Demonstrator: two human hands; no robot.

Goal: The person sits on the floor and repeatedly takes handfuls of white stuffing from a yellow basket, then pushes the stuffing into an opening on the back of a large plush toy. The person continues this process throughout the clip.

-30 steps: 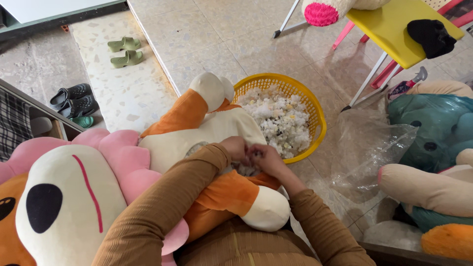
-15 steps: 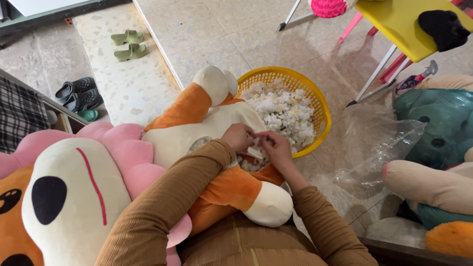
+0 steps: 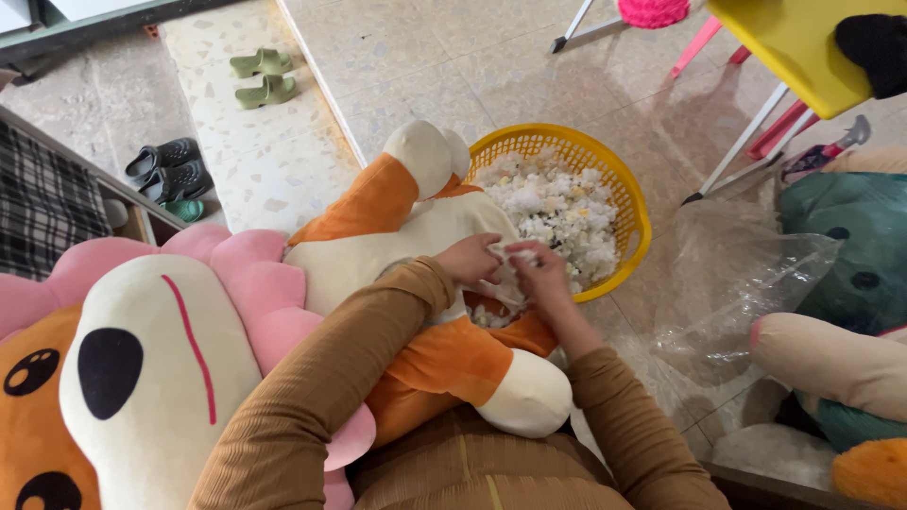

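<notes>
Orange-and-cream lion plush (image 3: 378,246) lies across the lap, belly up, head toward the camera's lower left. Both hands meet at an opening low on the belly. Left hand (image 3: 470,262) has fingers curled, pinching the fabric edge there. Right hand (image 3: 541,274) has fingers closed around a small white clump of stuffing (image 3: 510,253), held right at the opening. Can't tell how tight either grip is.

Yellow basket (image 3: 631,194) sits on the tiled floor just beyond the plush, touching its leg, heaped with white stuffing. A few loose bits show at the opening.

Progress, as a judgement: legs and head look plump, belly looks flatter near the seam, basket is well filled. Can't tell how much remains inside.

Clear plastic bag (image 3: 746,283) lies right of the basket, more plush toys (image 3: 841,283) beside it. Green slippers (image 3: 260,77) far off.
</notes>
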